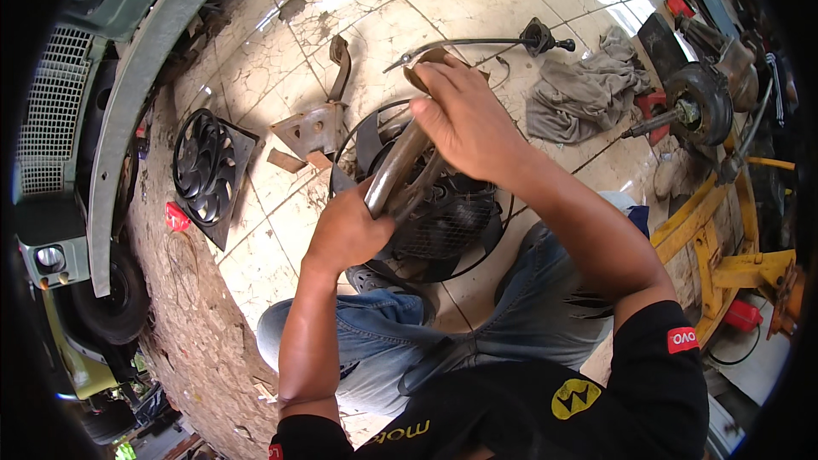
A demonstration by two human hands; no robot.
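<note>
Between my hands is a long worn metal part [400, 162], like a pedal arm, with a brown flat plate at its far end. My left hand [348, 226] is closed round its near end. On the far end, my right hand [469, 123] is closed with the thumb and fingers about the plate; the palm side is hidden. Beneath the part, between my legs, lies a round black fan assembly [443, 234] with a wire mesh, partly covered by my hands. Just beyond the right hand, a rod-like part [537, 37] with a black flanged end rests on the tiles.
A bracket with a pedal [311, 123] lies at the far left of my hands, and a black fan [204, 170] further left. To the right are a grey rag [584, 89], a round black hub part [699, 106] and a yellow metal frame [716, 247]. A vehicle bumper [128, 111] borders the left.
</note>
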